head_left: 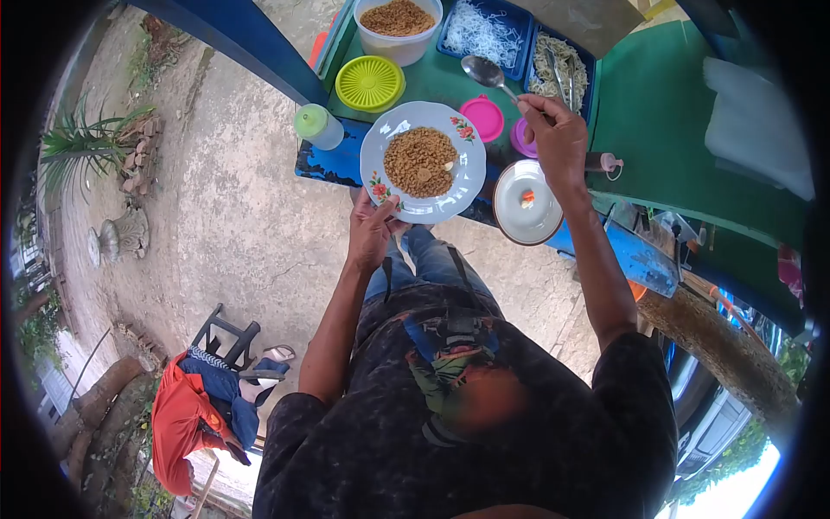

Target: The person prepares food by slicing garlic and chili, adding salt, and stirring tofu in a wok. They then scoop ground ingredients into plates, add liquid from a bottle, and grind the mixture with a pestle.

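My left hand [372, 227] grips the near rim of a white floral plate [471, 164], its thumb on top. Brown crumbly food [418, 161] lies in the middle of that plate. A metal spoon [484, 73] is pinched by its handle in my right hand [556, 143], above the green counter and close to the blue tray. Below my right hand, a smaller white plate with a brown rim [508, 212] holds small red and orange pieces [527, 199]. Pink [482, 118] and purple [522, 137] lids sit between the two plates.
Behind are a tub of brown crumbs [385, 45], a lime-green lid [370, 84], a blue tray of white shreds [486, 37], and a tray of noodles with tongs [560, 73]. A green-capped bottle [319, 126] stands left. A person in red [186, 406] sits lower left.
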A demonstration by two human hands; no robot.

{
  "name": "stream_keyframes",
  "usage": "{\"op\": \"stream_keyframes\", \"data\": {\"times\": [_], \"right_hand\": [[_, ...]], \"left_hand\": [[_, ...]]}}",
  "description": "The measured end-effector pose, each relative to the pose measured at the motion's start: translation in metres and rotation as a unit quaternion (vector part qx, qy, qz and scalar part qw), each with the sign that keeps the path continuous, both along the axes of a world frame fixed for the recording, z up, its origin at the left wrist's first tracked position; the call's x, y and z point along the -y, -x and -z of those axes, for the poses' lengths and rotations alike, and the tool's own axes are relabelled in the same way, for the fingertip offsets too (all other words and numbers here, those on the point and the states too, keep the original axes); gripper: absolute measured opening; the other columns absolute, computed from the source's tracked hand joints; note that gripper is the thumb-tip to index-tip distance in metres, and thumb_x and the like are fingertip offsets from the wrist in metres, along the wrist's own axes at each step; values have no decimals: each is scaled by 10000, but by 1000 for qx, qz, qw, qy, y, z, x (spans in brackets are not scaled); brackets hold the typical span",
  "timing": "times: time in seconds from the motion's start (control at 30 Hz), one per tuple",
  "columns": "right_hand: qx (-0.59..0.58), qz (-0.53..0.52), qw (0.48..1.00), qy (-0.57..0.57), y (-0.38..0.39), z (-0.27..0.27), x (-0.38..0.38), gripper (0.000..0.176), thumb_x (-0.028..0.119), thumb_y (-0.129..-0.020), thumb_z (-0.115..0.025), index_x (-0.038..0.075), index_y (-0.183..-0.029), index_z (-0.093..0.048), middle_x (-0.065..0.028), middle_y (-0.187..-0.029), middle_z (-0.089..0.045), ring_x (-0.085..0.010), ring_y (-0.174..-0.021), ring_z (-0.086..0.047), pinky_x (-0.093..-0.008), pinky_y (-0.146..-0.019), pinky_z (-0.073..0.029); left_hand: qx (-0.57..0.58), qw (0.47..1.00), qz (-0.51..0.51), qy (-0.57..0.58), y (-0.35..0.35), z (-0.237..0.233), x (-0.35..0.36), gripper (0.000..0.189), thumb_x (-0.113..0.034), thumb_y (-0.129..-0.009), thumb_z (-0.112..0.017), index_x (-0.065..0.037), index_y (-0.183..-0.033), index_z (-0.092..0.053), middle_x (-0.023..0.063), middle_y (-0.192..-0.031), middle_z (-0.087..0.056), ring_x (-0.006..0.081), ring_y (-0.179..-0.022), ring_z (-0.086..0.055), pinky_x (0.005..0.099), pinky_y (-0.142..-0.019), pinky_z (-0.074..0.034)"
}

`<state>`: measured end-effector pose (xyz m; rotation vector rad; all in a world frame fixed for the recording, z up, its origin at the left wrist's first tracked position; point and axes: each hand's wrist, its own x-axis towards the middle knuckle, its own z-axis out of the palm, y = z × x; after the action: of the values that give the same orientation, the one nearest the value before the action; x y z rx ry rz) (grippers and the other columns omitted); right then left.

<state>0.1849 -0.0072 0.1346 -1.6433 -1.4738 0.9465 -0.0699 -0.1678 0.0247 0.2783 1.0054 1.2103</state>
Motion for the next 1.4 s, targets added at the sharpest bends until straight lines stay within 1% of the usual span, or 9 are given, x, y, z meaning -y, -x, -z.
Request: {"op": "stream_keyframes", "data": {"times": [0.27, 0.57, 0.7, 0.8, 0.83, 1.03, 1.17, 1.23, 1.4], "right_hand": [[-50, 45, 996, 56, -13, 10, 18, 201, 144, -940, -718, 8, -1078, -770, -12, -683, -661, -54, -581, -582, -236, -543, -431], [-80, 50, 995, 38, -14, 4, 19, 189, 154, -925, -732, 20, -1051, -777, -13, -649, -658, -50, -556, -569, -237, -518, -412], [-88, 45, 994, 44, -18, 1, 11, 182, 151, -921, -733, 23, -1040, -779, -13, -646, -663, -49, -550, -575, -235, -513, -416], [-100, 32, 994, 42, -15, 0, -3, 171, 147, -925, -721, 26, -1030, -782, -10, -643, -662, -51, -552, -588, -234, -514, -418], [-73, 37, 995, 64, -11, -5, -9, 173, 141, -930, -707, 20, -1036, -771, -14, -677, -671, -59, -553, -601, -237, -512, -421], [-115, 21, 988, 99, 20, 1, -58, 180, 107, -950, -646, -19, -1071, -689, -43, -865, -661, -113, -544, -641, -289, -494, -463], [-37, -2, 995, 94, 38, 16, -96, 169, 109, -953, -632, -3, -1056, -705, -58, -852, -661, -143, -587, -658, -316, -551, -506], [117, -34, 993, 8, 49, 31, -119, 174, 123, -931, -637, 15, -1033, -726, -114, -900, -698, -243, -719, -707, -376, -671, -546], [302, -122, 937, -127, 95, 40, -178, 187, 139, -908, -607, 32, -995, -733, -179, -995, -704, -378, -885, -702, -473, -802, -547]], "left_hand": [[8, 999, 17, 42, -16, 80, 33, 410, -72, -991, -635, -88, -1379, -504, 97, -1217, -696, 214, -983, -741, 367, -770, -657], [-23, 999, 1, 24, -29, 106, 16, 450, -152, -996, -687, -104, -1396, -487, 87, -1225, -677, 209, -1019, -727, 364, -795, -651], [-43, 992, -102, 56, -53, 87, 22, 471, -209, -971, -738, -58, -1344, -493, 109, -1204, -673, 228, -1022, -717, 357, -783, -646], [-98, 971, 104, 191, -84, 94, 54, 456, -215, -957, -755, -58, -1294, -493, 130, -1088, -688, 221, -957, -725, 354, -722, -643], [-55, 965, 225, 118, -97, 96, 55, 452, -238, -956, -753, -49, -1275, -493, 138, -1026, -689, 218, -937, -726, 357, -698, -643], [-121, 941, 314, 21, -204, 97, 0, 466, -190, -1037, -599, -39, -1369, -308, 186, -1106, -649, 266, -1019, -708, 417, -789, -657], [-107, 967, 225, -56, -221, 118, 0, 635, -72, -1035, -489, -64, -1582, -167, 175, -1110, -640, 276, -946, -722, 460, -811, -661], [-88, 969, 226, -50, -218, 121, -6, 689, -46, -1020, -479, -89, -1621, -147, 163, -1084, -654, 240, -824, -731, 423, -789, -665], [-94, 958, 258, -88, -168, 75, -17, 596, -33, -988, -516, -36, -1551, -320, 164, -1057, -685, 167, -751, -721, 338, -687, -658]]}}
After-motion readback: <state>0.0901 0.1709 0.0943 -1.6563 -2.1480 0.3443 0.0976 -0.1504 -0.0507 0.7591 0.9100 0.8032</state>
